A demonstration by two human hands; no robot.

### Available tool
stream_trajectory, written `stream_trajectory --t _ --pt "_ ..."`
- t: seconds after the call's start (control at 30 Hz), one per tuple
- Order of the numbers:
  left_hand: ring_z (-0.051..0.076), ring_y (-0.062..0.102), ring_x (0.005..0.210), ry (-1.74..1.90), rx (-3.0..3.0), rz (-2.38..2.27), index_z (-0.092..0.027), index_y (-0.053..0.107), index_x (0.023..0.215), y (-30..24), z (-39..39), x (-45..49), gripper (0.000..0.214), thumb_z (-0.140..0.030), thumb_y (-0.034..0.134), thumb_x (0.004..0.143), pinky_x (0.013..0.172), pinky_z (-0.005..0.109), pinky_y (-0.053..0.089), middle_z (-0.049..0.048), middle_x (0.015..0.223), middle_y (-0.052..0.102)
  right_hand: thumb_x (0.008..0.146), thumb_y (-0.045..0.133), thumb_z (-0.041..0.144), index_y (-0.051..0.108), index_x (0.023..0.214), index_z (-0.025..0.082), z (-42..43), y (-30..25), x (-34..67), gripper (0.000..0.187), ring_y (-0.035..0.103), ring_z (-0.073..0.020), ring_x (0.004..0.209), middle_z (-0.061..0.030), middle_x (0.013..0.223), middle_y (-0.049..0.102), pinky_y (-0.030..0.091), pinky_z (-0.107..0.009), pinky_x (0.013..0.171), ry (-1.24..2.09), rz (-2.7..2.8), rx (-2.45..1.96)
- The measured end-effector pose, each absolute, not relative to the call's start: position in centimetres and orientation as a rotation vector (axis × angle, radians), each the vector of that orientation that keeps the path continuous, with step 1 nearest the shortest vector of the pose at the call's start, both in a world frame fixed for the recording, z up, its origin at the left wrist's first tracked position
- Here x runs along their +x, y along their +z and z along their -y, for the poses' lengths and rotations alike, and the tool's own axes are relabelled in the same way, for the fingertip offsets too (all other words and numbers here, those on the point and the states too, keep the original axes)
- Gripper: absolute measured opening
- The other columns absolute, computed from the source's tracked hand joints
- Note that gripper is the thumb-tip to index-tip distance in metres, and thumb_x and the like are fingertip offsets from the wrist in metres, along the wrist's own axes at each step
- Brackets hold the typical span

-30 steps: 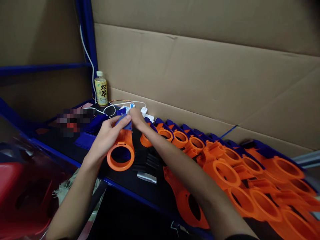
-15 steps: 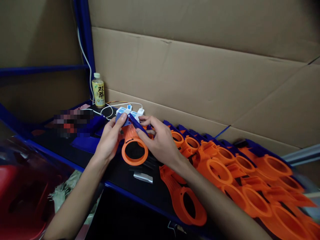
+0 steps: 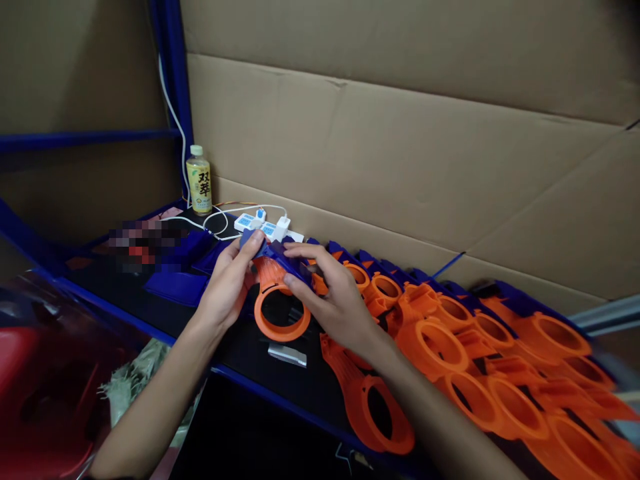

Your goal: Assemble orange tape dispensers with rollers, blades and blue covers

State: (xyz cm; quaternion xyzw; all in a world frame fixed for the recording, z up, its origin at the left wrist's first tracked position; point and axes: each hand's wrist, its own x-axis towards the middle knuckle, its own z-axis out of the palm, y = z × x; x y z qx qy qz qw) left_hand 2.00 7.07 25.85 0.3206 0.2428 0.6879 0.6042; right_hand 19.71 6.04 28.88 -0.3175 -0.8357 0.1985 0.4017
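My left hand [image 3: 227,283] is closed on an orange plastic tape dispenser [image 3: 283,332]. Its thumb presses on a blue plate [image 3: 251,241] at the dispenser's upper end, while the ring end hangs toward me. A darker blue flap [image 3: 291,259] slants down to the right from that plate. My right hand [image 3: 337,293] has this flap between thumb and index finger, with the other fingers partly hidden behind. Below the ring, a flat silver strip [image 3: 287,355], possibly a blade, lies on the black tabletop [image 3: 240,353].
Many similar orange tape dispensers [image 3: 440,347] with blue parts crowd the right side. Behind my hands is a white power strip [image 3: 270,230] with cables. A yellow-labelled bottle [image 3: 199,181] stands at the back left, near blue pieces [image 3: 177,287]. Cardboard [image 3: 375,147] walls the back.
The dispenser has shifted slightly right and toward me. Its blue flap has turned, showing a broader face. My right thumb and index finger are a little differently placed on it.
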Motion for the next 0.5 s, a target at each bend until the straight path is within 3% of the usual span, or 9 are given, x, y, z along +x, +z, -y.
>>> stream_trajectory --t 0.27,0.5 --pt "0.023 0.073 0.079 1.551 0.803 -0.581 -0.015 0.073 0.096 25.8 -6.8 2.4 0.034 -0.045 0.081 0.080 0.072 0.031 0.058 0.0055 0.085 0.076 0.100 0.060 0.035 0.058 0.126 0.027 -5.5 28.6 20.0 0.027 0.058 -0.0212 0.127 -0.0042 0.132 0.064 0.045 -0.042 0.111 0.589 2.062 -0.898" --pt "0.017 0.068 0.076 1.541 0.882 -0.640 -0.017 0.071 0.099 25.6 -6.4 2.3 0.034 -0.041 0.083 0.078 0.070 0.027 0.056 0.0030 0.090 0.073 0.098 0.062 0.036 0.058 0.125 0.028 -4.7 28.6 20.0 0.028 0.059 -0.0206 0.122 -0.0038 0.130 0.063 0.045 -0.038 0.107 0.678 2.006 -0.927"
